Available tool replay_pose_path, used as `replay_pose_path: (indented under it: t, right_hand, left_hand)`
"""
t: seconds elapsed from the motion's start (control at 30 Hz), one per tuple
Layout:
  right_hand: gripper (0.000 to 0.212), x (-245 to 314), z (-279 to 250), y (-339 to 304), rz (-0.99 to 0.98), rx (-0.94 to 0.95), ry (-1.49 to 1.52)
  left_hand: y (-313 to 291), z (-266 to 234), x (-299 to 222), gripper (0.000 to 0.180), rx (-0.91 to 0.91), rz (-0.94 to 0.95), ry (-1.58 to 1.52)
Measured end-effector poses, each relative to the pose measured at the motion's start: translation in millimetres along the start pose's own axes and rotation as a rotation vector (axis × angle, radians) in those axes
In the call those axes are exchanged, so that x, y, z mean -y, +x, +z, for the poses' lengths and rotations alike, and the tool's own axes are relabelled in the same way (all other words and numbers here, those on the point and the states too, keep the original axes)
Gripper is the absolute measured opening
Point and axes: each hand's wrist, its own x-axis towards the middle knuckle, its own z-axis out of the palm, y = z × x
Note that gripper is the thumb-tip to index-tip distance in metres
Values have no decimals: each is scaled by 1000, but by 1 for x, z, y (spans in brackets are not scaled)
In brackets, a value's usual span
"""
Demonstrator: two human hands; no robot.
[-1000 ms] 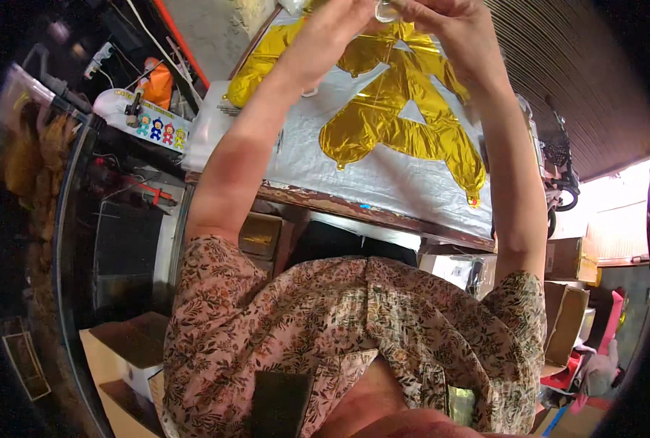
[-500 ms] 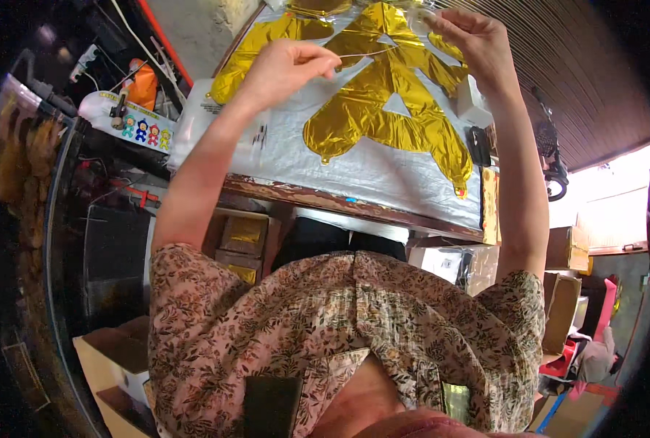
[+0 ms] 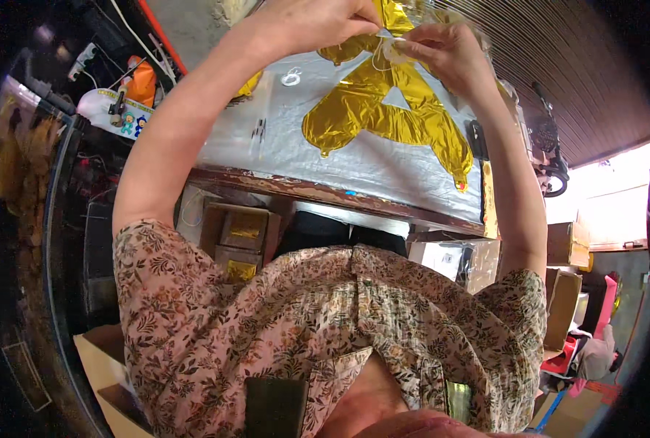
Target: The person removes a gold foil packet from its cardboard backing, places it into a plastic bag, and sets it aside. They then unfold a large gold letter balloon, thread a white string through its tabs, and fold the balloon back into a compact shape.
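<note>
On a silver sheet (image 3: pixel 281 131) over a brown-edged table (image 3: pixel 383 204): a flat gold foil balloon (image 3: pixel 347 108), right of a small white coil (image 3: pixel 291 77). Pinching a translucent piece (image 3: pixel 392 51) in the right hand (image 3: pixel 450 57), beside thin looped string (image 3: pixel 374 61) — with the left hand (image 3: pixel 321 23) close by, cannot tell whether clamped on anything.
</note>
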Motion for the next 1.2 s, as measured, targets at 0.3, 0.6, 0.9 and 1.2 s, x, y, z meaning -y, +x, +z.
replay_pose_path:
  t: [0.3, 0.6, 0.9, 1.2]
  right_hand:
    - [23, -3, 9, -15, -36, 78, 243]
    - [19, 7, 12, -37, -70, -163, 422]
    - [26, 26, 13, -47, -299, -329, 455]
    - [20, 27, 12, -42, -258, -385, 361]
  left_hand:
    - [18, -10, -13, 15, 103, 90, 167]
    - [17, -7, -9, 16, 139, -281, -614]
    - [17, 9, 4, 20, 186, -420, -789]
    - [-4, 65, 37, 23, 60, -255, -861]
